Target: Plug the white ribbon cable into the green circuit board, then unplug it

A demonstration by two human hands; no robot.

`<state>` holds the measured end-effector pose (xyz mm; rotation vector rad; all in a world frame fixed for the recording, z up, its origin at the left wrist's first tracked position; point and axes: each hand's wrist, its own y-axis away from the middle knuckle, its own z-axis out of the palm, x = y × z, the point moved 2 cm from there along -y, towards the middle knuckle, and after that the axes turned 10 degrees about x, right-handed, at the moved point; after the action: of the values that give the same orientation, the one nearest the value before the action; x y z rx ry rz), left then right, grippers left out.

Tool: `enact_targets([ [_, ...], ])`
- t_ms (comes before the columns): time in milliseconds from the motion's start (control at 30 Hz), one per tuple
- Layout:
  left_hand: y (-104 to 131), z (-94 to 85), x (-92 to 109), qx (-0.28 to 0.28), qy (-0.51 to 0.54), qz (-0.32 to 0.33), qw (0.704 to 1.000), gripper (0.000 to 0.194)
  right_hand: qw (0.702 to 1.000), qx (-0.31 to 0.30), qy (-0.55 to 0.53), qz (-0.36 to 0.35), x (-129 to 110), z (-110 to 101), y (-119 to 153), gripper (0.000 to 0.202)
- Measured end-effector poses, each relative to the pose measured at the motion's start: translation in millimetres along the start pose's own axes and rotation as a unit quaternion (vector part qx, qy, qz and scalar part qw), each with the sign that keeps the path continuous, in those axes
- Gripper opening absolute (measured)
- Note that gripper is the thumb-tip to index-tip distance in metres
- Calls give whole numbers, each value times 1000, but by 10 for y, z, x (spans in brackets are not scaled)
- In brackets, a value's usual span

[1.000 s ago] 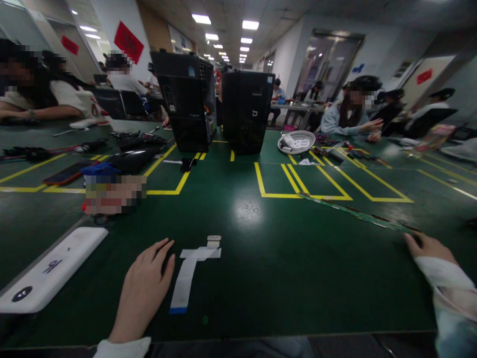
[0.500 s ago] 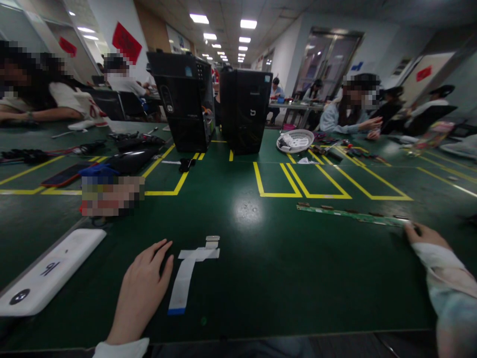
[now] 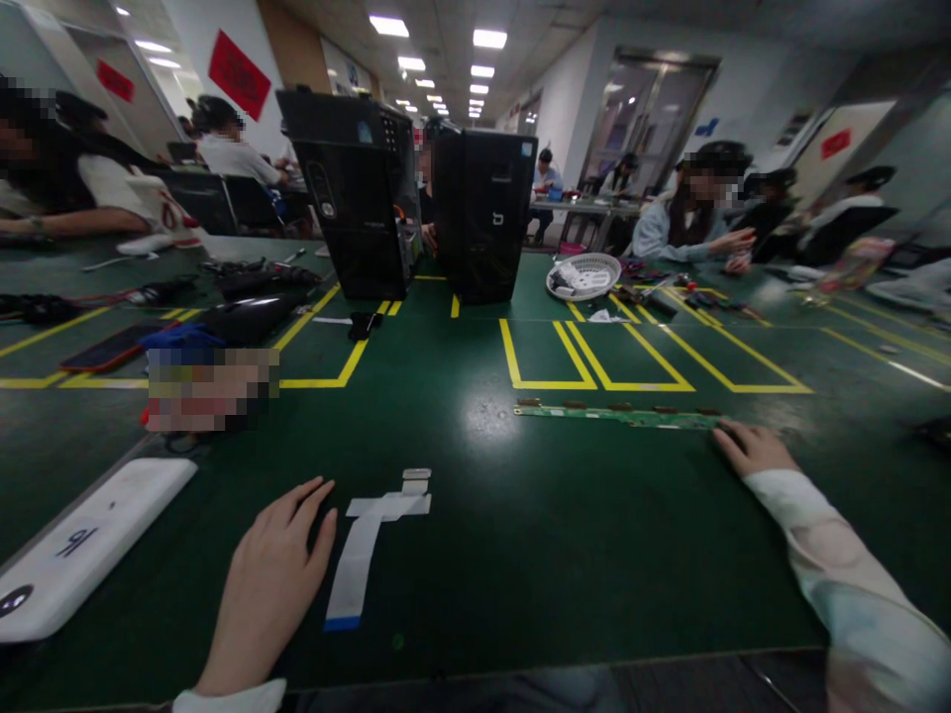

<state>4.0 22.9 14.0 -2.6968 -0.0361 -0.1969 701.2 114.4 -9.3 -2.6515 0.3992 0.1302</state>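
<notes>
One circuit strip (image 3: 594, 414), right hand (image 3: 759, 449) touching

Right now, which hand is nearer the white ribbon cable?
Left hand, just left of the ribbon cable; right hand is well to its right, at the circuit board.

rows of ceiling lights (image 3: 490, 39) shine ahead of me. to my left, a red paper diamond (image 3: 239, 75) hangs on a pale wall (image 3: 185, 40); right of centre are double doors (image 3: 631, 124). beyond my green table (image 3: 565, 555) stand black chairs (image 3: 255, 205) and a gray table (image 3: 594, 208).
</notes>
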Motion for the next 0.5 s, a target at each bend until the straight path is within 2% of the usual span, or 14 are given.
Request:
enact_targets([
  [167,-5,9,-4,-1,-2,1,1000,59,993,16,-37,-111,-655,178,154,50],
  [300,-11,-3,16,-1,1,-4,1000,59,966,54,-89,-235,-1220,122,297,51],
  [500,-3,-25,23,4,14,5,1000,57,934,28,-159,-318,-1895,23,491,51],
])
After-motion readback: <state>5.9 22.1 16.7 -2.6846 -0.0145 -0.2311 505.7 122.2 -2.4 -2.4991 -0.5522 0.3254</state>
